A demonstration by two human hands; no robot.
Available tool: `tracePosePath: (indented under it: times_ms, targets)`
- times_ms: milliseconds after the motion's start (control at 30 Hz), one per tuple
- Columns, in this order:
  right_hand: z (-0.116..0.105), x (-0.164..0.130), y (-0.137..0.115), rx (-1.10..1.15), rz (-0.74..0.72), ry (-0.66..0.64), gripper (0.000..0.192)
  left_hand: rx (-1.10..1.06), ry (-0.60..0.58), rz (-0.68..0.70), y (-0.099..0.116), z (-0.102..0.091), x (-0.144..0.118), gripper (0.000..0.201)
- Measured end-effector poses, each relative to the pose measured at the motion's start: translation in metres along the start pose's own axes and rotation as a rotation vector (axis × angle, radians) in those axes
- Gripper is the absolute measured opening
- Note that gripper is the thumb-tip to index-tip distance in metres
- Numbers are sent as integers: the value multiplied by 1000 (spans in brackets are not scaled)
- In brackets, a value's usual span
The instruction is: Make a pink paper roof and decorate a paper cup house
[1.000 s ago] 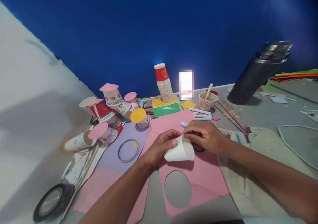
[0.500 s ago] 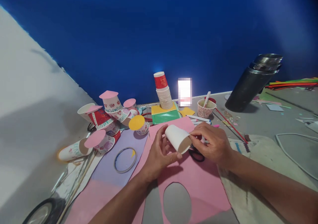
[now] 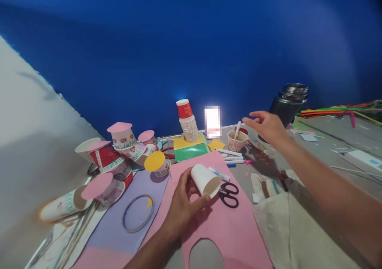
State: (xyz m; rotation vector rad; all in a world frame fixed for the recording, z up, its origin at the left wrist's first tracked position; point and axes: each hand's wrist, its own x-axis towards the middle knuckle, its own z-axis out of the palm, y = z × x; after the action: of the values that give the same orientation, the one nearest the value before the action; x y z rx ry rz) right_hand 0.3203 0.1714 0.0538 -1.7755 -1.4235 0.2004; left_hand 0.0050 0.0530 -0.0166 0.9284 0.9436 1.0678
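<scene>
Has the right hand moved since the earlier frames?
Yes. The right hand has left the white cup and reached away toward the patterned cup holding a stick.

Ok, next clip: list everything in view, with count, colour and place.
plain paper cup: one, white, on its side in the left hand
scissors: one, black, on the pink sheet
marker: one, white and blue, beside the scissors
purple sheet: one, left of pink
ring: one, on the purple sheet
decorated cups: a pile, red and white, far left
cup stack: one, red on top, by the blue wall
patterned cup: one, holding a stick
flask: one, dark, right rear
left hand: fingers around the cup
right hand: open, raised near the flask
</scene>
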Motion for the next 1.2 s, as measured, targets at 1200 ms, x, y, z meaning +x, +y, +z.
tracePosePath:
  times_ms: [1200]
  targets:
    - [9, 3, 18, 553, 7, 134, 45, 247, -78, 79, -1, -4, -1, 79]
